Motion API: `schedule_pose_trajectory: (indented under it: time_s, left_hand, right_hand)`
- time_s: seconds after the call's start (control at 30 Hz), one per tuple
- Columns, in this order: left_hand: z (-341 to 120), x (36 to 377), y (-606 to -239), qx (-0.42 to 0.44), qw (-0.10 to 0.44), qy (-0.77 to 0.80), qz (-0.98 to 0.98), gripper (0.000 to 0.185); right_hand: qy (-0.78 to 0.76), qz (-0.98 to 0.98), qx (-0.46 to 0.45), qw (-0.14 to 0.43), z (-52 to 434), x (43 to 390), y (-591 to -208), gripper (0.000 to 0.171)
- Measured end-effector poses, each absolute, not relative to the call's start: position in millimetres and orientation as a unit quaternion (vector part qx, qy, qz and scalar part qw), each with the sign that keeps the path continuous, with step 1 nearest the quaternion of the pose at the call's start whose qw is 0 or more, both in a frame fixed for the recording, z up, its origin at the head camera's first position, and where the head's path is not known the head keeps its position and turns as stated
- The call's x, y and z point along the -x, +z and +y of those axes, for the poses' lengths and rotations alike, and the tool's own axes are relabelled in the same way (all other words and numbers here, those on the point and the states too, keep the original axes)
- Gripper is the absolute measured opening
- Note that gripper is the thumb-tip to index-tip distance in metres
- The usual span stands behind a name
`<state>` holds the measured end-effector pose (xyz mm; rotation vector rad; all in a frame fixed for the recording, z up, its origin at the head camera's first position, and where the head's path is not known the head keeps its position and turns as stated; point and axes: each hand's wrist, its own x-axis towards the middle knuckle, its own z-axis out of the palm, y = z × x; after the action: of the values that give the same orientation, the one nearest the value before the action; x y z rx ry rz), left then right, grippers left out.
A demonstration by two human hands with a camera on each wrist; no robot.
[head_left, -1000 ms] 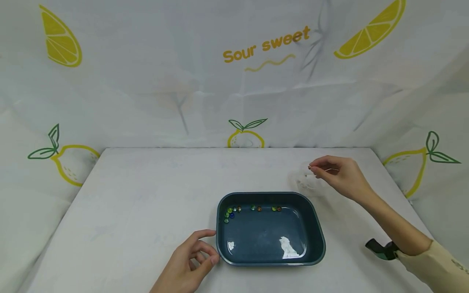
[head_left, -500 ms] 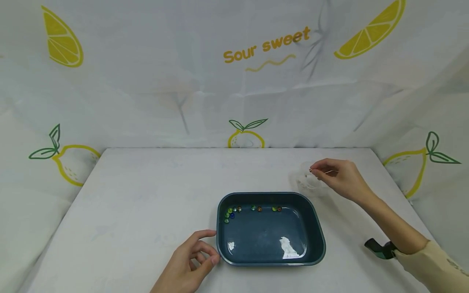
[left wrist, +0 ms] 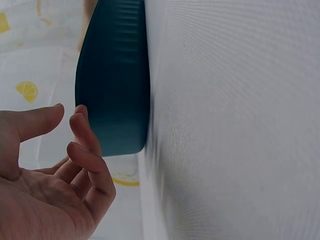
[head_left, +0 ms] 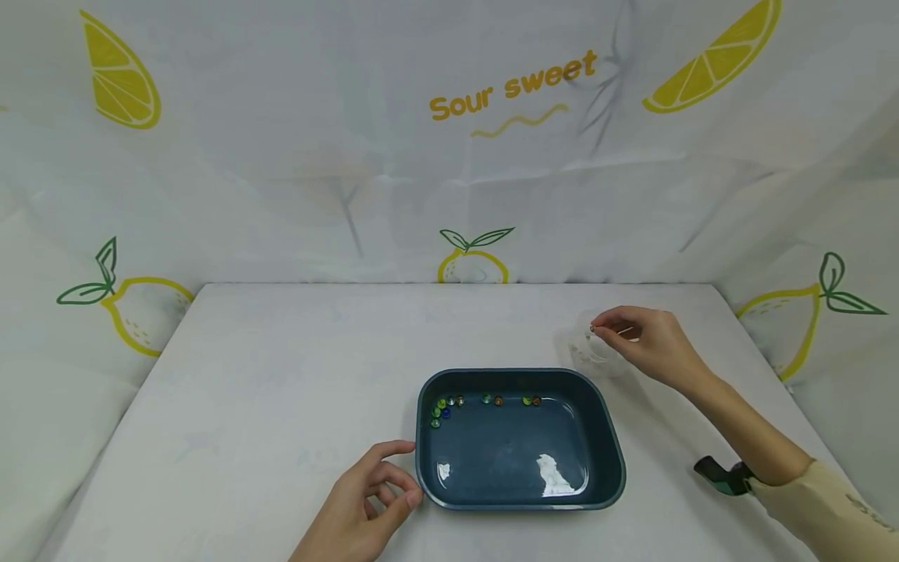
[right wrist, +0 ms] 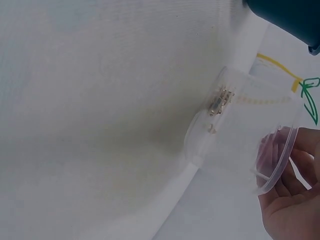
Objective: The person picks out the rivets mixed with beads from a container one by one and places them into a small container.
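Observation:
A dark teal basin (head_left: 520,468) stands on the white table, several coloured glass marbles (head_left: 441,408) lying along its far and left walls. My left hand (head_left: 365,499) is beside its left wall, fingertips right at the rim with relaxed, bent fingers; the left wrist view shows the same hand (left wrist: 65,170) beside the basin (left wrist: 115,85). Farther back on the right is a clear plastic cup (right wrist: 240,125) with small metallic pieces (right wrist: 220,102) at its bottom. Over its mouth my right hand (head_left: 649,343) pinches a tiny brownish piece (head_left: 593,329), too small to identify.
A black strap-like thing (head_left: 723,476) shows beside the right forearm, near the cream sleeve (head_left: 822,499). White cloth (head_left: 337,156) printed with lemons hangs behind the table and along both sides.
My right hand has lowered slightly over the clear cup, still pinching the tiny piece. The left hand, basin and marbles hold their places.

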<state>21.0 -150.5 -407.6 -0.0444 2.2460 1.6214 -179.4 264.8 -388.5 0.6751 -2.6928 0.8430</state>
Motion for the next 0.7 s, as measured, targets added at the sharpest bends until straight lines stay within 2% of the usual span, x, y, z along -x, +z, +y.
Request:
schedule_pose_trajectory:
  time_s: [0.7]
  left_hand:
    - [-152.8, -20.4, -406.3, 0.017, 0.187, 0.571, 0.799, 0.061]
  right_hand:
    - [0.278, -0.923, -0.234, 0.126, 261.9, 180.2, -390.7, 0.013]
